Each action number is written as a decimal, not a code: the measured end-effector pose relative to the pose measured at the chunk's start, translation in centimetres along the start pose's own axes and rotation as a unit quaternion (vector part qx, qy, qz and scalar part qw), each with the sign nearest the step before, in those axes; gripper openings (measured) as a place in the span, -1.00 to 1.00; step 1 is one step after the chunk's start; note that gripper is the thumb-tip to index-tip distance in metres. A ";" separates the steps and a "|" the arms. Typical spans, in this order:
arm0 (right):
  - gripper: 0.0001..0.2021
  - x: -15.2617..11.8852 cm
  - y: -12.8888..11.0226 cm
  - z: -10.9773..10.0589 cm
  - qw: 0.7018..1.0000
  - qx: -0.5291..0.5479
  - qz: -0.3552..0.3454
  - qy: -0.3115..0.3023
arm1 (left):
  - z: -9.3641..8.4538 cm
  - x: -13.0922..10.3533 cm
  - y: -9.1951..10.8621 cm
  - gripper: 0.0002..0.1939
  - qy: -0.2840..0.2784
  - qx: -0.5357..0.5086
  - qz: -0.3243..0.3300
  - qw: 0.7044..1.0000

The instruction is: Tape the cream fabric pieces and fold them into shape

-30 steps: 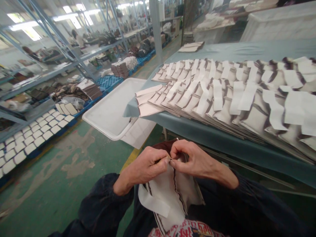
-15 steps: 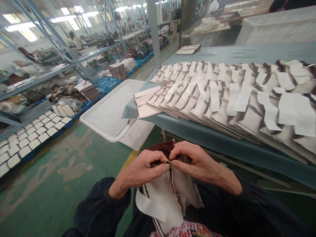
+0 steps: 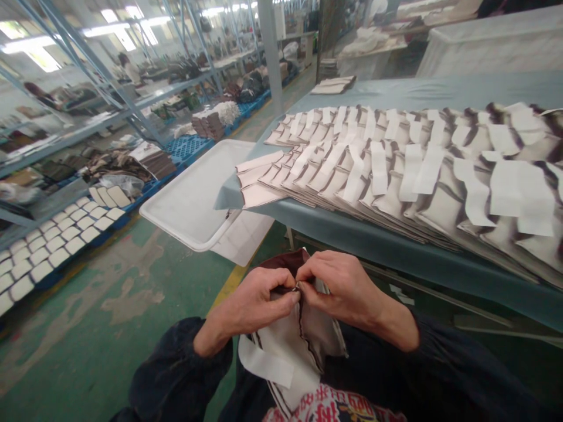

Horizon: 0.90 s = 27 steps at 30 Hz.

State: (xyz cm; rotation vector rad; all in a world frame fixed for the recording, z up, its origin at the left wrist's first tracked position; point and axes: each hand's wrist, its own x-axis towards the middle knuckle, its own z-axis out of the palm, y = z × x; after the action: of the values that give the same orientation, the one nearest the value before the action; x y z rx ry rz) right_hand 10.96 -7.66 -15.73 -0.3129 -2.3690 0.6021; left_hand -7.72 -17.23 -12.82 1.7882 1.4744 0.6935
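Note:
Over my lap hangs a sewn fabric piece (image 3: 281, 337), pale with dark seam edges and a dark brown part at its far side. My left hand (image 3: 255, 302) pinches the top of its middle seam between thumb and fingers. Right beside it, my right hand (image 3: 338, 284) pinches the same seam, the fingertips of both hands almost touching. What exactly lies between the fingertips is too small to make out. A white strip (image 3: 266, 363) curls off the piece's lower left.
A table with a blue-green cover (image 3: 352, 225) stands ahead to the right, bearing overlapping rows of similar pale pieces (image 3: 387, 187) with white strips. A white plastic bin (image 3: 193, 205) sits at its left end. Pale pads (image 3: 57, 240) lie on a pallet at the left.
Both hands stay pinched on the seam; my right hand has shifted slightly left and the fabric's right side has swung inward. The view has moved a little.

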 end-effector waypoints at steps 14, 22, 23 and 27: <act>-0.89 0.1 -0.2 0.0 0.989 0.089 0.098 -0.063 | 0.0 0.9 1.0 -0.86 0.026 0.139 -0.036 0.989; -0.80 0.5 1.1 0.1 0.992 0.099 0.069 -0.045 | -1.4 1.0 0.3 -0.77 -0.026 -0.001 -0.015 1.000; -0.74 0.5 1.2 0.2 0.994 0.088 0.053 -0.046 | -1.6 0.9 0.3 -0.74 -0.041 -0.001 -0.007 0.999; -0.66 0.5 1.6 0.7 0.995 0.082 0.018 -0.053 | -2.6 0.5 0.8 -0.70 -0.074 0.045 0.030 0.996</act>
State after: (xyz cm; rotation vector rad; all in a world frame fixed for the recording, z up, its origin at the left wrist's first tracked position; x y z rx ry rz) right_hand 10.18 -6.33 -16.72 -0.2570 -2.4001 0.8441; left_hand -9.17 -16.30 -10.65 1.9154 1.3767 0.5197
